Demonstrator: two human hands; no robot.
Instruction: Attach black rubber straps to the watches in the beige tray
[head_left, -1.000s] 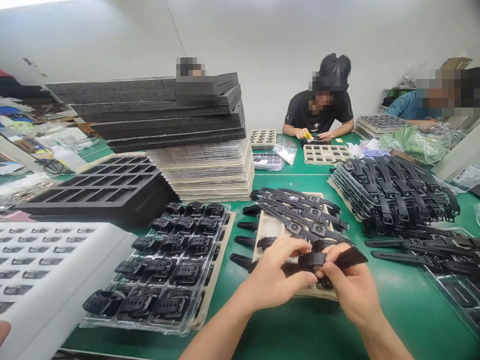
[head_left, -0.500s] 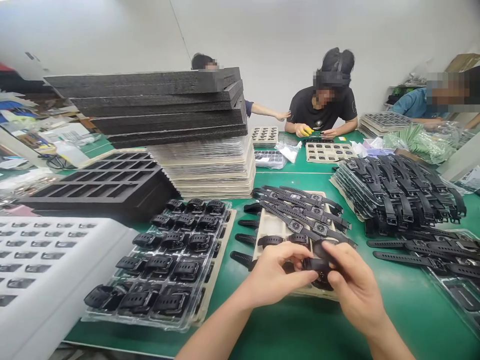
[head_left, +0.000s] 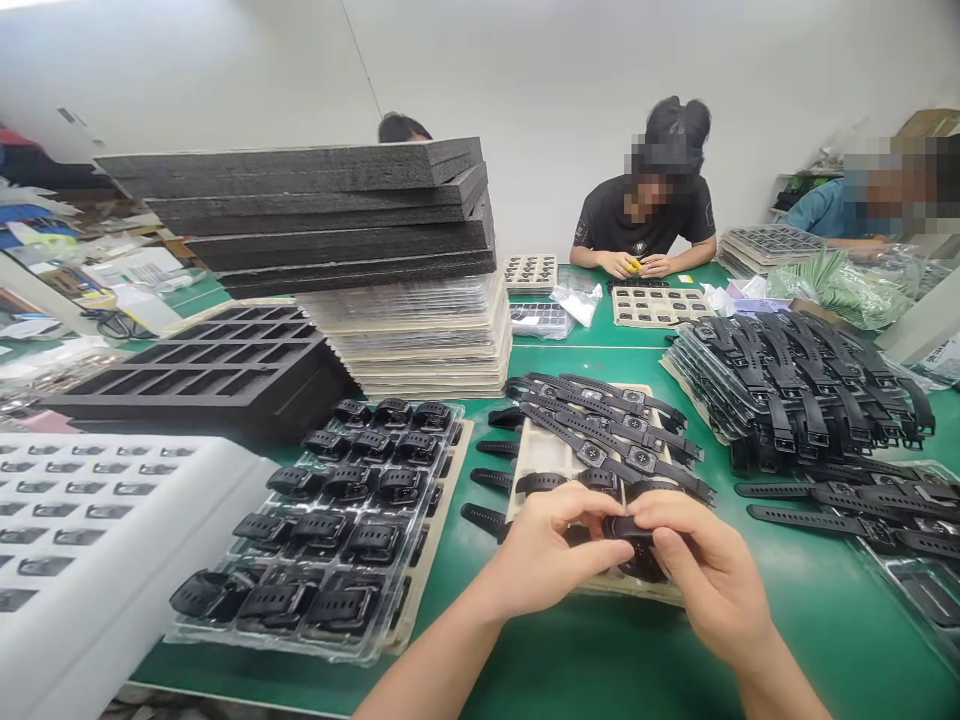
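Observation:
A black smartwatch (head_left: 636, 545) is held between my two hands, its strap bent into a loop. The fingers and thumb of my left hand (head_left: 559, 545) close on the strap from the left. From the right, my right hand (head_left: 705, 560) pinches the strap's upper part; the fingers partly cover the watch. Just beneath lies a beige tray (head_left: 536, 447), where looped watches (head_left: 541, 482) rest in front and several watches with straps laid flat (head_left: 592, 452) lie across the back and right side.
Left stands a clear plastic tray of looped watches (head_left: 375, 540), beside a white foam block (head_left: 217, 520). Behind are a black foam tray (head_left: 202, 370) and a tall tray stack (head_left: 420, 340). Right is a pile of watches (head_left: 810, 380). Across the table a co-worker (head_left: 641, 215) handles something yellow.
My right fingers have come down and closed the raised strap end over the watch. My left hand stays nearly still. The far co-worker's outstretched arm at the back is out of sight.

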